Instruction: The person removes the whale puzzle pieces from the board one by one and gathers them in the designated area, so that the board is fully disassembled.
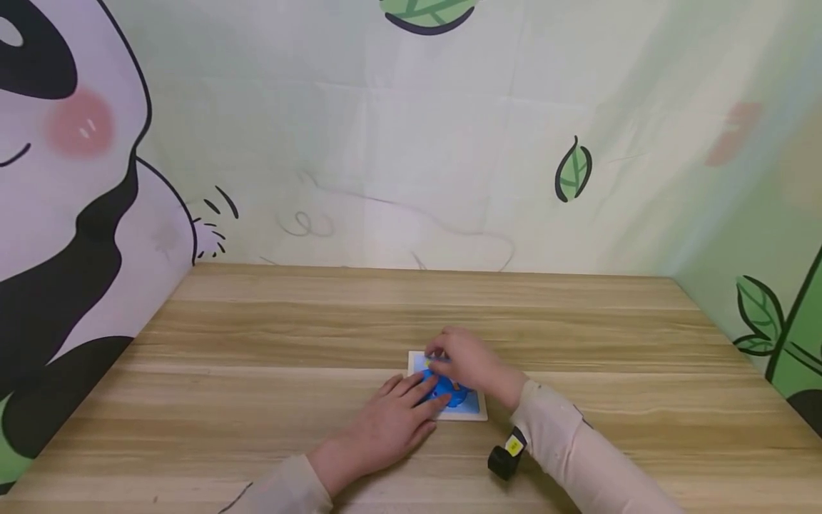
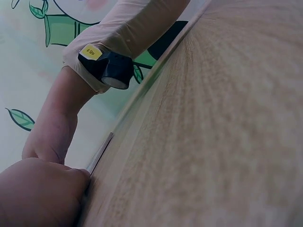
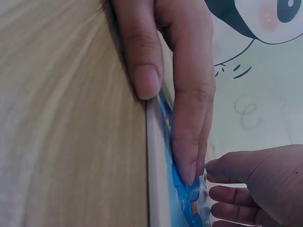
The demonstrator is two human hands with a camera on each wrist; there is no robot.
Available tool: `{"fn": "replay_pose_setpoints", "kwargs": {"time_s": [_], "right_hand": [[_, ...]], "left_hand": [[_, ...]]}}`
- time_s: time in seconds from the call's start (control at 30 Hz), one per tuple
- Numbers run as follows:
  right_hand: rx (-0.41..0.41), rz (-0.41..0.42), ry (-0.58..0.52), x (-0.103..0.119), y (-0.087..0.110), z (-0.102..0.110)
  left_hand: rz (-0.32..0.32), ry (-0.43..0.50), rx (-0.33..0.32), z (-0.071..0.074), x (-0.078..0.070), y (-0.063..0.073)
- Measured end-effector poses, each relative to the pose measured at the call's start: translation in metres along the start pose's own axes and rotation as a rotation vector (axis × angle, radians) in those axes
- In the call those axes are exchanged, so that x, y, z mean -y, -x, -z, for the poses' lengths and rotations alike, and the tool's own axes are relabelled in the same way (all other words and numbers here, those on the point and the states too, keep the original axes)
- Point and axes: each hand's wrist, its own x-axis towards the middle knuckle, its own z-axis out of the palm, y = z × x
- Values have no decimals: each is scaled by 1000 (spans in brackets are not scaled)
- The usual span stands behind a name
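A small square picture board point(image 1: 477, 414) with a pale border, light blue ground and a raised-looking blue figure point(image 1: 457, 397) lies flat on the table. My left hand point(image 1: 398, 421) rests on its left side, straight fingers spread over the blue figure; in the right wrist view the left thumb point(image 3: 146, 80) lies along the board's edge. My right hand point(image 1: 467, 360) bends over the board's far part, thumb and fingers curled close to a small yellow patch point(image 1: 428, 363). I cannot tell whether the right fingers hold anything. The board shows edge-on point(image 2: 100, 152) in the left wrist view.
The wooden table point(image 1: 257, 321) extends around the board on all sides. Behind it stands a pale wall point(image 1: 417, 143) with printed leaves, and a panda picture point(image 1: 58, 178) covers the left. A black wrist camera point(image 1: 504, 460) hangs below the right sleeve, near the tabletop.
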Motion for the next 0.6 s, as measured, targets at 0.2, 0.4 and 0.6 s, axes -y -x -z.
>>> {"fn": "replay_pose_setpoints", "kwargs": {"time_s": [0.2,0.4,0.6], "right_hand": [[21,-54,-51,5,-5,2],[29,-65,-48,8,-7,3],[36,-69,-26,9,-8,2]], "left_hand": [[13,-1,5,1,0,1],[21,-2,3,1,-1,1],[27,-7,16,1,-1,1]]}}
